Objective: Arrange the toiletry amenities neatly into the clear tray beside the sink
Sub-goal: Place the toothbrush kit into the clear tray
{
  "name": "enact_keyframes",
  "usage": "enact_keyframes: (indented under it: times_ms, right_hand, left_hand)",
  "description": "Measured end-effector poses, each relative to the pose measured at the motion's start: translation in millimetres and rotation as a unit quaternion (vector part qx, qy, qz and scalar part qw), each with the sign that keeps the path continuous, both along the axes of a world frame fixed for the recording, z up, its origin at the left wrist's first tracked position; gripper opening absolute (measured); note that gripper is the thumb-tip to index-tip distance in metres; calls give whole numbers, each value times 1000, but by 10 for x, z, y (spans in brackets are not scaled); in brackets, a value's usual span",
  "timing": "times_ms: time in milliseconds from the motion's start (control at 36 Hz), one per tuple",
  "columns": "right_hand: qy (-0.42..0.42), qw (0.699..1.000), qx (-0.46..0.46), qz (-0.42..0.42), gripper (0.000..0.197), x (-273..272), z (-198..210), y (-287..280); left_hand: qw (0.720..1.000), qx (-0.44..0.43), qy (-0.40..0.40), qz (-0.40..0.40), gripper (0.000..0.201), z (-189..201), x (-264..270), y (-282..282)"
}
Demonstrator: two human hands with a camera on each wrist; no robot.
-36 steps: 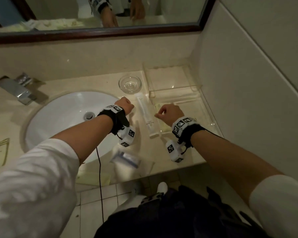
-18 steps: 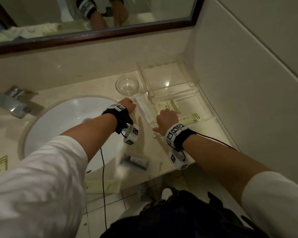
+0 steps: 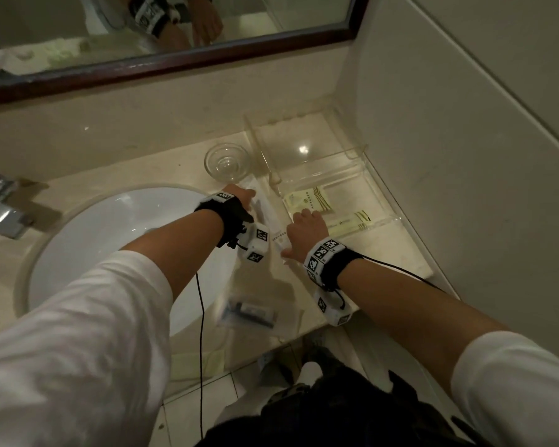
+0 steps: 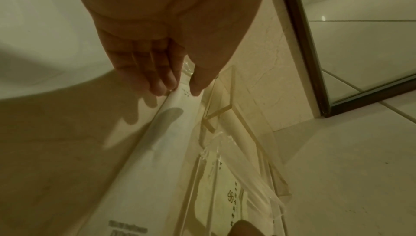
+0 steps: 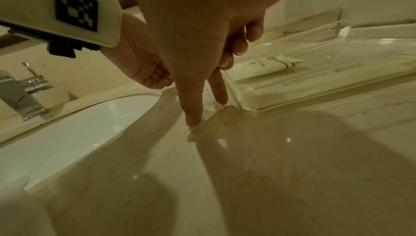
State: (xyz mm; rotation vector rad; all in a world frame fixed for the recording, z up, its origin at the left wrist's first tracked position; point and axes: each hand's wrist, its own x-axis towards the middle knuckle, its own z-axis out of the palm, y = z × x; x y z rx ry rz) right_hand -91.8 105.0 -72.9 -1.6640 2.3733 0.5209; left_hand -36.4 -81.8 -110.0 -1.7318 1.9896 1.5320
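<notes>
Clear acrylic tray (image 3: 381, 201) sitting in the corner of the beige marble worktop (image 3: 117, 175), right of the white sink (image 3: 110, 240). Long white sachet (image 3: 267, 214) lying on the worktop just outside the tray's left wall, running front to back.

Left hand (image 3: 241, 200) reaching over the sachet's far end; in the left wrist view its fingers (image 4: 157, 79) and thumb are extending nearly straight down either side of the sachet (image 4: 171, 125), tips touching or just above it — grip apart, not clamped.

Right hand (image 3: 304, 230) working the near end. In the right wrist view the thumb (image 5: 191, 108) is pressing the sachet's near edge (image 5: 203, 125) to the worktop, index finger straight down beside it, remaining fingers curling under. Cannot tell whether this grip is pinching or only pressing.

Inside the tray's front compartment: a cream packet (image 3: 307, 201) with printed text and stripes, and a thin flat packet (image 3: 352, 222) in front of it. Back compartment showing only glare.

Small glass dish (image 3: 227, 162) standing behind the sachet. Another wrapped item (image 3: 249, 312) lying near the worktop's front edge, blurred.
</notes>
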Motion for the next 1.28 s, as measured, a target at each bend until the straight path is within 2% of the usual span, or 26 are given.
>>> enact_keyframes:
  times_ms: [250, 361, 500, 667, 861, 972, 1083, 1278]
  right_hand:
    - [-21, 999, -5, -39, 53, -5, -51, -17]
    - [-40, 998, -13, -49, 40, -28, -48, -21]
    - [-69, 996, -37, -52, 32, -76, -19, -22]
    - [-157, 979, -90, -91, 23, -140, 48, 16]
    - [-244, 955, -127, -110, 13, -359, 123, 147]
    - [-285, 945, -138, -84, 13, -465, 173, 203]
    - [-313, 935, -147, -81, 11, -520, 188, 281]
    - [-347, 914, -157, -141, 9, -581, 190, 388]
  left_hand:
    - [999, -11, -8, -30, 54, 121, 0, 3]
    - [997, -6, -48, -55, 66, 162, 7, 6]
    - [995, -4, -61, -74, 66, 177, -29, -12]
    - [999, 29, 15, -12, 62, 141, -86, -10]
    - [995, 89, 47, 14, 36, 203, -48, -25]
    - [994, 98, 48, 21, 35, 273, -24, 10]
    - [983, 155, 94, 35, 37, 280, -54, 26]
    - [967, 190, 148, 84, 34, 365, -35, 101]
